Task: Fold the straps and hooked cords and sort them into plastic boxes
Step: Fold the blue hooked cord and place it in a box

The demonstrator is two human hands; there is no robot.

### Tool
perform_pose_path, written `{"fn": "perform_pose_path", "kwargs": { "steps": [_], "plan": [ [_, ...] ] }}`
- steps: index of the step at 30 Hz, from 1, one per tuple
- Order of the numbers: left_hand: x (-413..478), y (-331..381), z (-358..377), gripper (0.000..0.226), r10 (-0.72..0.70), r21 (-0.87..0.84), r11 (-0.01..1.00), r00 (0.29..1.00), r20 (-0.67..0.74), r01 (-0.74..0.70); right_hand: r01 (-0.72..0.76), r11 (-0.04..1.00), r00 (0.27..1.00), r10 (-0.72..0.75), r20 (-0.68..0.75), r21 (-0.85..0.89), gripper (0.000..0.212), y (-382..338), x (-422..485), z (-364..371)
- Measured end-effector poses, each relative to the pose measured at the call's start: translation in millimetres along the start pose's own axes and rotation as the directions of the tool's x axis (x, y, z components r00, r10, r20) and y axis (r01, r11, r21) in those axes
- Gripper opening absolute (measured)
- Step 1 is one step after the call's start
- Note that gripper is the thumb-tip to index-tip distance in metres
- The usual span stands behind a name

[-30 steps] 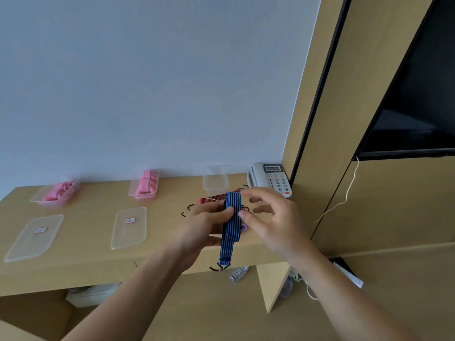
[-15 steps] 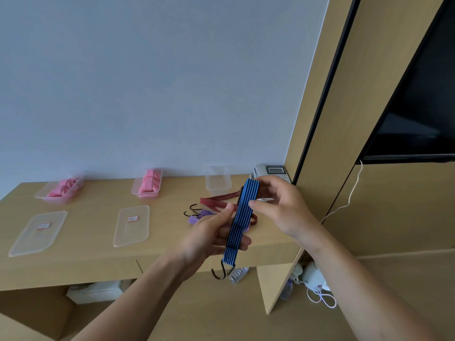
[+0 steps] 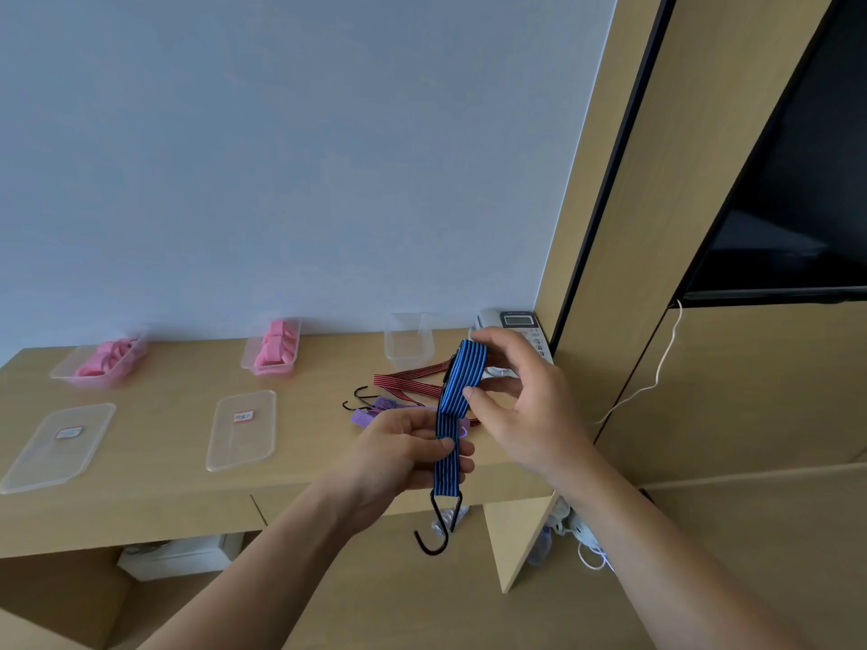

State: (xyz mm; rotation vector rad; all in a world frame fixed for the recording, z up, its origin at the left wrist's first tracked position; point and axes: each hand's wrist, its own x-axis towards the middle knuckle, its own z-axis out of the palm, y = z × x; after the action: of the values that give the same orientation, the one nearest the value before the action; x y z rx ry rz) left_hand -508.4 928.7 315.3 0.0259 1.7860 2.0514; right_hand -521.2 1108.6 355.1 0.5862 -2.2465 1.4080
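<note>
I hold a folded blue striped hooked cord (image 3: 457,401) upright above the front of the wooden desk (image 3: 164,476). My left hand (image 3: 399,455) grips its lower part, and black hooks (image 3: 438,525) dangle below it. My right hand (image 3: 520,401) pinches the folded top of the cord between thumb and fingers. Behind my hands a red striped hooked cord (image 3: 408,382) and a purple strap (image 3: 375,410) lie on the desk. An empty clear plastic box (image 3: 408,342) stands at the back by the wall.
Two clear boxes with pink straps (image 3: 101,358) (image 3: 274,347) stand along the wall. Two labelled lids (image 3: 58,445) (image 3: 241,429) lie flat on the left. A telephone (image 3: 516,326) sits at the back right, next to a wooden cabinet (image 3: 703,368) with a dark screen.
The folded blue cord has stretched out longer between my hands: my right hand lifted its top up and to the right, while my left hand slid lower, baring the hooks.
</note>
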Motion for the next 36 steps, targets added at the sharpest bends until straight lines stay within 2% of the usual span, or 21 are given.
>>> {"fn": "perform_pose_path", "kwargs": {
  "steps": [4, 7, 14, 18, 22, 28, 30, 31, 33, 35, 36],
  "plan": [
    [2, 0, 1, 0.022, -0.038, 0.009, 0.999, 0.996, -0.075, 0.038, 0.105, 0.992, 0.994, -0.106, -0.009, -0.071, 0.05, 0, -3, 4],
    [3, -2, -1, 0.021, -0.039, -0.035, 0.999, 0.995, -0.097, 0.036, 0.117, 0.99, 0.992, -0.121, -0.039, -0.085, 0.048, 2, -8, 8],
    [5, 3, 1, 0.035, -0.101, -0.345, 0.935, 0.994, -0.046, 0.079, 0.219, 0.959, 0.972, -0.23, -0.038, -0.181, 0.045, 7, -23, 18],
    [6, 7, -3, 0.034, -0.1, -0.427, 0.903, 0.991, -0.087, 0.054, 0.25, 0.95, 0.967, -0.256, -0.01, -0.186, 0.04, 8, -34, 23],
    [7, 9, -7, 0.042, -0.1, -0.398, 0.916, 0.99, -0.104, 0.051, 0.281, 0.936, 0.957, -0.289, -0.004, -0.213, 0.035, 13, -45, 29],
    [9, 7, -19, 0.021, -0.02, -0.324, 0.946, 0.995, -0.096, -0.012, 0.317, 0.915, 0.947, -0.319, 0.034, -0.249, 0.022, 14, -64, 39],
    [9, 5, -24, 0.021, 0.005, -0.32, 0.946, 0.991, -0.133, -0.047, 0.252, 0.946, 0.967, -0.255, 0.013, -0.204, 0.029, 12, -69, 43],
    [9, 4, -27, 0.024, 0.013, -0.342, 0.938, 0.989, -0.15, -0.065, 0.168, 0.973, 0.985, -0.171, -0.005, -0.158, 0.036, 10, -71, 46],
    [8, 3, -33, 0.03, 0.027, -0.405, 0.91, 0.986, -0.163, -0.092, -0.125, 0.991, 0.992, 0.126, 0.011, -0.058, 0.044, 5, -74, 52],
    [6, 2, -39, 0.027, 0.037, -0.44, 0.892, 0.987, -0.154, -0.102, -0.413, 0.911, 0.905, 0.411, 0.115, -0.007, 0.03, 6, -73, 61],
    [5, 2, -43, 0.026, 0.033, -0.449, 0.888, 0.989, -0.146, -0.096, -0.479, 0.878, 0.868, 0.476, 0.144, -0.012, 0.023, 8, -73, 65]
  ]
}}
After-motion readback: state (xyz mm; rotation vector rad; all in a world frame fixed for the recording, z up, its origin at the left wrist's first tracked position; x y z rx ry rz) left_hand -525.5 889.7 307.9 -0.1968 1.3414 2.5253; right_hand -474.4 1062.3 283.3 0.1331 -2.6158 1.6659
